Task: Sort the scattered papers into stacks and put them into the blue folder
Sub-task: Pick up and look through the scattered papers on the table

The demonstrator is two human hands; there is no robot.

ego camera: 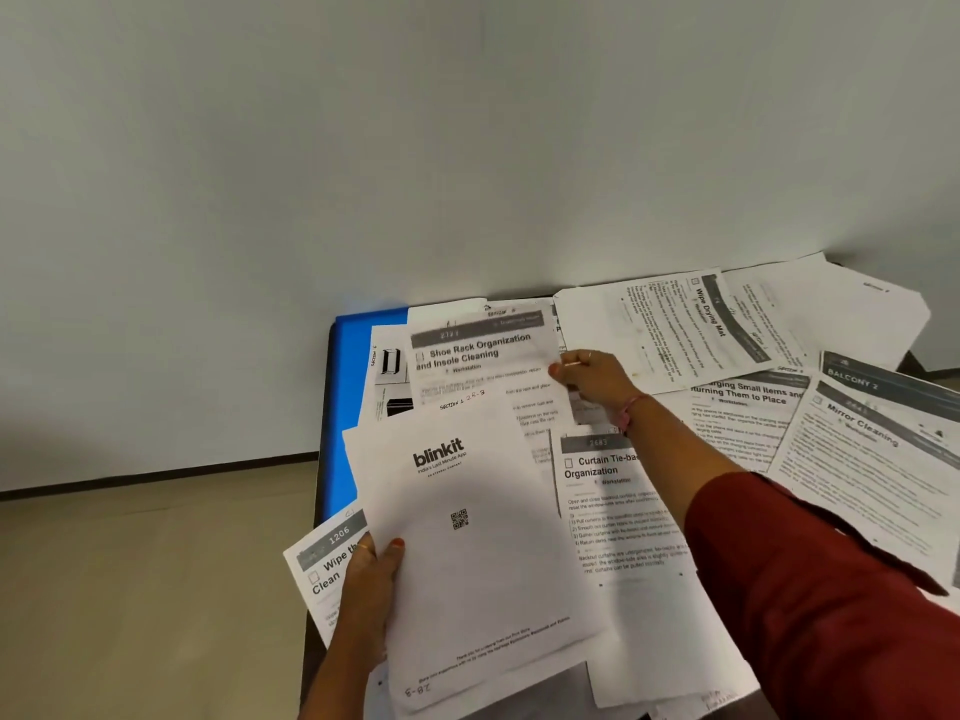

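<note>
1. Left hand [370, 574]: near left of the scene, thumb on top and fingers [363, 548] curled under the edge of the blinkit sheet [467, 537], gripping it above the other papers. The sheet bears a QR code and the handwritten mark 28-3.
2. Right hand [592, 379]: reaching to the far centre, dark red sleeve [810, 579] along the arm, fingers pinching the right edge of the Shoe Rack Organization sheet [478, 356].
3. Blue folder [345, 407]: lying flat at the far left of the counter [319, 459], mostly covered by papers; only its left strip shows.
4. Sheet 1206 [322, 558], headed "Wipe… Clean": overhanging the counter's near left edge, beneath the left hand.
5. Curtain Tie-back Organization sheet [618, 517]: centre, partly under the right forearm.
6. Wipe Drying Mat sheet [670, 330]: far right, turned sideways.
7. Mirror Cleaning sheet [872, 459]: right, overlapping its neighbours, just beside a sheet on charging small items [737, 413].
8. Wall [415, 122]: plain and pale, behind the counter.
</note>
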